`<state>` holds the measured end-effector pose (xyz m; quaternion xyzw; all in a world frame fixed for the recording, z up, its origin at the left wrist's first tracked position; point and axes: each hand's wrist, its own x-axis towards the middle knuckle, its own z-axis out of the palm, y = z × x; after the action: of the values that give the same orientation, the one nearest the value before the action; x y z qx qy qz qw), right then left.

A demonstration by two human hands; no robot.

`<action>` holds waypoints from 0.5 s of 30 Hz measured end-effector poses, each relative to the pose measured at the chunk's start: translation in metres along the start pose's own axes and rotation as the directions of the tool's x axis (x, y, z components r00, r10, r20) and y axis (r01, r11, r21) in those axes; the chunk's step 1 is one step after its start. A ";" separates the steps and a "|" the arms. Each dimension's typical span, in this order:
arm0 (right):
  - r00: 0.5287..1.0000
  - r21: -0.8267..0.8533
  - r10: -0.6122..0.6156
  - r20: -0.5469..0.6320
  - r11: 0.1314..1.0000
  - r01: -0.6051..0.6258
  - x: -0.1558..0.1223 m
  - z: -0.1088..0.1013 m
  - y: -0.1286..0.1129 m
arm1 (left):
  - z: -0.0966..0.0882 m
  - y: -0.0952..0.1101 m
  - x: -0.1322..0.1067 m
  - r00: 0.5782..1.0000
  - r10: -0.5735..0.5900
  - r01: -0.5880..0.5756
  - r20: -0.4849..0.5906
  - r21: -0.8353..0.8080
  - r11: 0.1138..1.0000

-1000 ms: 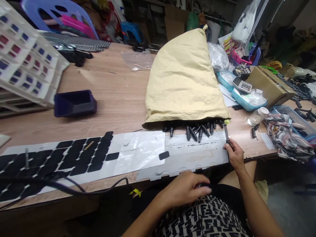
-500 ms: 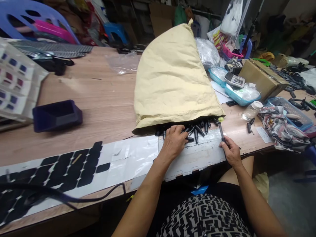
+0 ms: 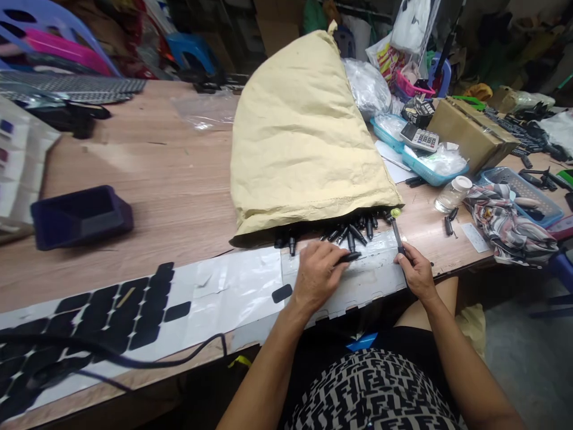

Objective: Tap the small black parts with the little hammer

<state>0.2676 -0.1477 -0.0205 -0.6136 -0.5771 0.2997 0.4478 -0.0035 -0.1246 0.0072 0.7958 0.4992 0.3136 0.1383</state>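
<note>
My left hand [image 3: 319,272] is closed on a small black cylindrical part [image 3: 350,257], held just in front of the sack's mouth. In my right hand [image 3: 416,270] is a slim tool [image 3: 396,234] with a dark handle and a yellow-green tip; it points away from me. Several similar black parts [image 3: 351,239] lie loose at the open edge of a large pale-yellow sack [image 3: 308,143]. Under my hands is a whitish board [image 3: 371,283] along the table's front edge. A black rounded pad [image 3: 282,293] lies beside my left wrist.
Rows of black pads on a white sheet [image 3: 215,286] extend left, with a black cable [image 3: 170,362] across them. A dark purple tray [image 3: 83,218] sits at left. Right of the sack are blue baskets [image 3: 436,173], a calculator [image 3: 421,138], a jar [image 3: 452,195] and a crumpled cloth [image 3: 492,224].
My left hand has drawn back from the pile toward me with a black part in its fingers. My right hand keeps its hold on the tool. The view has shifted slightly.
</note>
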 end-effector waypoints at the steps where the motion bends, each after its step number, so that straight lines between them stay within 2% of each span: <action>1: 1.000 -0.001 0.001 -0.004 1.000 -0.001 0.000 0.000 0.000 | 0.005 0.008 -0.002 0.999 0.027 -0.026 0.037 -0.023 0.999; 4: 1.000 0.030 -0.003 -0.018 1.000 0.004 -0.001 -0.001 0.000 | 0.028 0.027 -0.009 0.992 0.032 -0.030 0.120 -0.022 0.999; 8: 0.997 0.159 -0.034 -0.073 0.986 0.046 -0.016 -0.009 -0.010 | 0.053 0.034 -0.016 0.998 -0.038 0.037 0.049 0.026 0.999; 10: 0.999 0.231 -0.016 -0.052 0.973 0.028 -0.030 -0.014 -0.018 | 0.055 0.029 -0.017 0.999 -0.008 0.007 0.033 0.046 0.999; 12: 0.999 0.276 0.033 0.038 0.960 -0.042 -0.045 -0.018 -0.024 | 0.050 0.021 -0.012 0.999 0.021 -0.023 0.044 0.060 0.998; 15: 0.984 0.270 0.097 0.152 0.953 -0.135 -0.066 -0.018 -0.027 | 0.041 0.007 -0.002 0.999 -0.003 -0.001 0.046 0.069 0.998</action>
<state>0.2619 -0.2178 0.0012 -0.5551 -0.5213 0.4454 0.4708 0.0266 -0.1254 -0.0209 0.8070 0.5068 0.2774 0.1222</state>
